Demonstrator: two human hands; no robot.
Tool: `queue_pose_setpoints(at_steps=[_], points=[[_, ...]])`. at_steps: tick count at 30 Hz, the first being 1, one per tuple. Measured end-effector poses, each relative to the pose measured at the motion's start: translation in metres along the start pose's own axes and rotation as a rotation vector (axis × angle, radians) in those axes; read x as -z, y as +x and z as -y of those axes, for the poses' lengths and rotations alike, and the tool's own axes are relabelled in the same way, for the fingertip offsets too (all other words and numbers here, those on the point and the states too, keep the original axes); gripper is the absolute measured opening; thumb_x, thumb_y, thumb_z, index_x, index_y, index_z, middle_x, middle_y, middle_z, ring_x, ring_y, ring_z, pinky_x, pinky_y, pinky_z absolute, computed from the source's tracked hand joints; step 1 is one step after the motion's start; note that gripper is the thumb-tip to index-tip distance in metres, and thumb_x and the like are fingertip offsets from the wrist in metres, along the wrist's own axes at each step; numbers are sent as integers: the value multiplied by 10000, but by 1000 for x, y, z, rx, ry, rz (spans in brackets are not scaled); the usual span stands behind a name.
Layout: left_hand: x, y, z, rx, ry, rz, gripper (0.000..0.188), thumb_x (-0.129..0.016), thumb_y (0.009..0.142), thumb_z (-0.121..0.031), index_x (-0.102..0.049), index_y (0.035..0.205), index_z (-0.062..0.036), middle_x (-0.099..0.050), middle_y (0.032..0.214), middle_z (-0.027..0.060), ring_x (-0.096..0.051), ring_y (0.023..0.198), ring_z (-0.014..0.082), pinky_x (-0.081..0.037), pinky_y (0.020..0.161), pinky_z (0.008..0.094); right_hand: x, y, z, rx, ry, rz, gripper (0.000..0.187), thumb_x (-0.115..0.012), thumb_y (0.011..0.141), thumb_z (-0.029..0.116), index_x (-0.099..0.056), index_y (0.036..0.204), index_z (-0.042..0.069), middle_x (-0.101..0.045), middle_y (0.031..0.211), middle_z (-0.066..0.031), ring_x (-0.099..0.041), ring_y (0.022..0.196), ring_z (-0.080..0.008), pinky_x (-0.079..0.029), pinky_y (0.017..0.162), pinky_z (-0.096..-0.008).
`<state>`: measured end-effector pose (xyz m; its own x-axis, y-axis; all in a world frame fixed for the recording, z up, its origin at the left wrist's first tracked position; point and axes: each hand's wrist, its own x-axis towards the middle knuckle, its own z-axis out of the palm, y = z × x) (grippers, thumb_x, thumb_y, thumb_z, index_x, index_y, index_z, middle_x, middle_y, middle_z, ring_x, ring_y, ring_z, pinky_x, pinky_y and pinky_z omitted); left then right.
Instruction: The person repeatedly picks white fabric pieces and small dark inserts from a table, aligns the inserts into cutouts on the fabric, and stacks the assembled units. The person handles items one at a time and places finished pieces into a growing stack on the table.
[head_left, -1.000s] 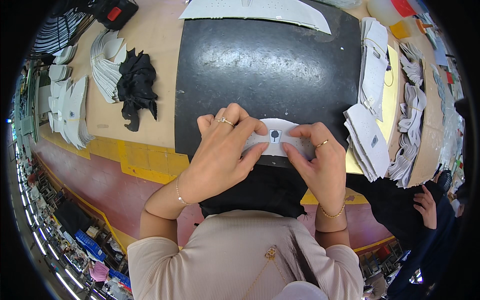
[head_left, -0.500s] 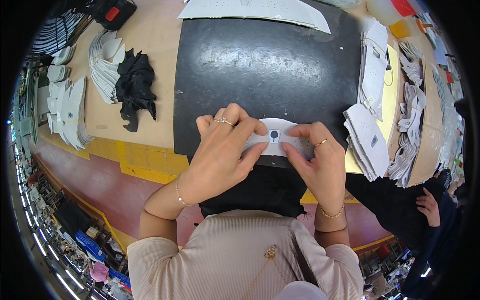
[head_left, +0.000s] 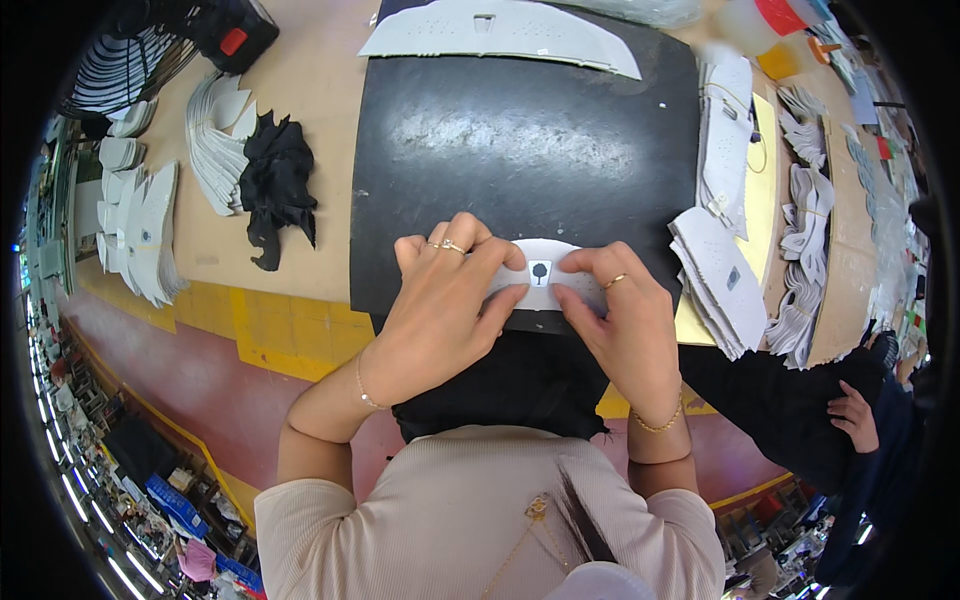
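Between my two hands is a small white perforated piece [head_left: 540, 250], curved along its far edge, with a dark tree-shaped mark [head_left: 540, 273] at its centre. It is held at the near edge of a black mat [head_left: 520, 180]. My left hand [head_left: 450, 290] pinches its left part between thumb and fingers. My right hand [head_left: 622, 310] grips the right part in the same way, thumb on the near side. The fingers cover both ends of the piece.
A long white perforated panel [head_left: 490, 32] lies across the mat's far end. Stacked white pieces [head_left: 725, 285] stand at the right, beside cardboard [head_left: 850, 250]. Left are more white pieces [head_left: 215, 140] and a crumpled black cloth [head_left: 277, 180]. A co-worker's hand [head_left: 855, 418] shows at far right.
The view has shifted slightly, so the far panel shows more fully. Both hands keep their pinch on the white piece, with little other movement.
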<state>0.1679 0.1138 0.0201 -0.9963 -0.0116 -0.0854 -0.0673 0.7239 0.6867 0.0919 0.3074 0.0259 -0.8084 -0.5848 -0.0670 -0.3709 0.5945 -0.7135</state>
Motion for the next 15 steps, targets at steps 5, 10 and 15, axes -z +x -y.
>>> queue_pose_setpoints(at_steps=[5,10,15], points=[[-3,-1,-6,-67,74,-55,246,-747,881,-146,-657,1102,-85,-537,1089,99,-533,1069,266,-322,933,417,4,-4,-4,55,-106,15,230,-755,865,121,-681,1082,104,-629,969,-105,-677,871,-320,-556,689,-400],[-16,-3,-8,-224,290,-164,250,-752,856,-124,-655,1079,-66,-549,1324,174,-512,1230,361,-321,1018,463,6,-7,-8,104,-188,-4,226,-731,896,172,-675,1113,146,-582,1016,-90,-698,782,-289,-566,641,-397],[-22,-6,0,-416,358,-212,222,-734,847,-54,-649,1049,-23,-570,1317,185,-532,1217,381,-382,992,509,3,-12,3,281,-549,-240,235,-688,873,189,-679,1104,140,-594,1150,-60,-613,1042,-251,-484,852,-364]])
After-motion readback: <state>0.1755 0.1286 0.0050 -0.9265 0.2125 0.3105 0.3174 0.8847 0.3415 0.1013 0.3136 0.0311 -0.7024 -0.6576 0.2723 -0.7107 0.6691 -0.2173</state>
